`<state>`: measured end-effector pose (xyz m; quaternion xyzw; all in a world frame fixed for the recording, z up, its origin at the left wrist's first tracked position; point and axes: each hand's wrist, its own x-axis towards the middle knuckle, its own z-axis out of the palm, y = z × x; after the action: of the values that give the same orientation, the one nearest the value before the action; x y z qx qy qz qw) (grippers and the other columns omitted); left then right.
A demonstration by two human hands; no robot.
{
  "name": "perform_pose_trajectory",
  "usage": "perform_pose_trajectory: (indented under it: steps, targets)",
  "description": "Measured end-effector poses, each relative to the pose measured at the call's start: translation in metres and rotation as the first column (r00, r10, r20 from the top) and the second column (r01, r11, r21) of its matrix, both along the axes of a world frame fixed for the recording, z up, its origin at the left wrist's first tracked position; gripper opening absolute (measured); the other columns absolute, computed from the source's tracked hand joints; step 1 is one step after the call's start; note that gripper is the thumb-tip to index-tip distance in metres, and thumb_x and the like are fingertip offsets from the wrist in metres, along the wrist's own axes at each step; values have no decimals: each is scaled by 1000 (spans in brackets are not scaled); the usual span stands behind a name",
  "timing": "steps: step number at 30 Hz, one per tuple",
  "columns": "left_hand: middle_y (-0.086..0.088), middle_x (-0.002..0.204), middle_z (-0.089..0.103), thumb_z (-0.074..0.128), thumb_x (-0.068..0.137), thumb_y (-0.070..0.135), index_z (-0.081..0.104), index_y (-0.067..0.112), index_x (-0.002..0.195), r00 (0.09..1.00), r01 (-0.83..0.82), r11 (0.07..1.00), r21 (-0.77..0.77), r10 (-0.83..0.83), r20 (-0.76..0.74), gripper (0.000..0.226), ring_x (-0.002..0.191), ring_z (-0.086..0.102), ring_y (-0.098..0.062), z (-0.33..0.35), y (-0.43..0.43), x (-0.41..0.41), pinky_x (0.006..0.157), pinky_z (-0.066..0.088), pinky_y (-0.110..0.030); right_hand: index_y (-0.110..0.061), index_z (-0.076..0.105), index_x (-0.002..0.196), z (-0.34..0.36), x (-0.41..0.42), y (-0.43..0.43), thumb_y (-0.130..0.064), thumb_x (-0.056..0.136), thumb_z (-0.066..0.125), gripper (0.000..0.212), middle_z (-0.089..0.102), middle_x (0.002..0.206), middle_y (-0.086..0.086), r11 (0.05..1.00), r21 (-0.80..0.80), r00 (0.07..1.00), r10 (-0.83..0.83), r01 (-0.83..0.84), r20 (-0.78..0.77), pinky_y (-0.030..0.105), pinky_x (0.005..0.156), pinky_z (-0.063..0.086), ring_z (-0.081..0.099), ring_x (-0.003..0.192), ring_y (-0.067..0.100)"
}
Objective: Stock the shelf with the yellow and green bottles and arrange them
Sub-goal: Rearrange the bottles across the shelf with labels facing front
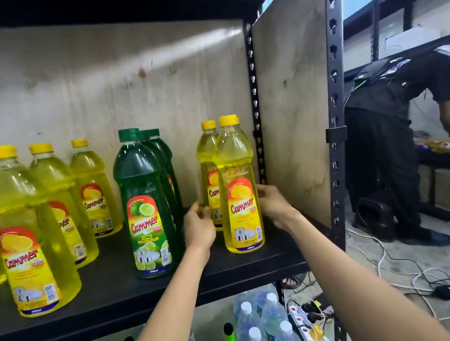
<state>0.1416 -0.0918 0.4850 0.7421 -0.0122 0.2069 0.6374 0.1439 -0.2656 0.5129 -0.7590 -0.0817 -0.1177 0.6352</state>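
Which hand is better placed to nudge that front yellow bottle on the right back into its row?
Probably the right hand: it touches the front yellow bottle, while the left hand sits beside the bottle behind.

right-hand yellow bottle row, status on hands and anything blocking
Left hand and right hand flank front yellow bottle, upright on shelf. Firm grip unclear. Second yellow bottle close behind; green bottles stand left.
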Motion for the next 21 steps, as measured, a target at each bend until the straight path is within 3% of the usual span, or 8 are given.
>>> perform_pose_trajectory:
  steps: [3, 6, 10, 16, 18, 21]
  targets:
    - [-5, 148, 48, 54, 101, 24, 36, 23, 151, 998, 48, 998, 45, -46, -49, 54, 132, 48, -23, 0, 2, 10, 106, 44, -40, -28, 71, 90, -1, 8, 3, -8, 90, 69, 20, 76, 88, -3, 1000, -3, 1000, 18, -18, 21, 18, 61, 53, 73, 79, 8]
    - [-5, 140, 57, 61, 97, 20, 44, 24, 147, 994, 80, 996, 32, -77, -72, 53, 127, 54, -23, -4, 1, 16, 105, 46, -46, -27, 72, 84, -3, 12, 3, -9, 88, 72, 18, 76, 82, -5, 1000, -11, 1000, 25, -25, 12, 17, 60, 53, 73, 77, 8]
    - [-5, 132, 63, 67, 93, 21, 49, 24, 143, 999, 24, 998, 61, -21, -44, 54, 118, 60, -21, -7, 5, 18, 99, 51, -46, -24, 71, 74, -9, 18, 4, -6, 84, 75, 21, 74, 69, -9, 1000, 11, 1000, 9, -9, 21, 14, 56, 51, 72, 66, 3]
    - [-2, 121, 66, 70, 90, 17, 52, 21, 140, 998, 57, 998, 2, -57, -39, 54, 98, 59, -11, -6, 6, 21, 97, 53, -43, -28, 69, 64, -13, 27, 0, -8, 82, 78, 28, 72, 63, -12, 997, -78, 999, -25, 28, 32, 22, 66, 50, 70, 67, 5]
    - [2, 115, 66, 70, 90, 13, 53, 21, 138, 991, 101, 991, -92, -108, -75, 52, 100, 62, -13, -7, 7, 25, 98, 52, -45, -30, 72, 68, -11, 29, -1, -9, 81, 80, 26, 75, 71, -10, 997, -62, 997, -39, 43, 65, 21, 65, 52, 72, 70, 5]
    - [-5, 113, 72, 55, 94, 10, 63, 21, 126, 984, 73, 951, -301, -117, -134, 34, 105, 67, -24, -6, 9, 32, 96, 54, -47, -27, 70, 94, -8, 37, -4, -11, 82, 79, 23, 74, 97, -1, 971, 136, 970, -214, 198, 112, 17, 62, 54, 70, 87, 10]
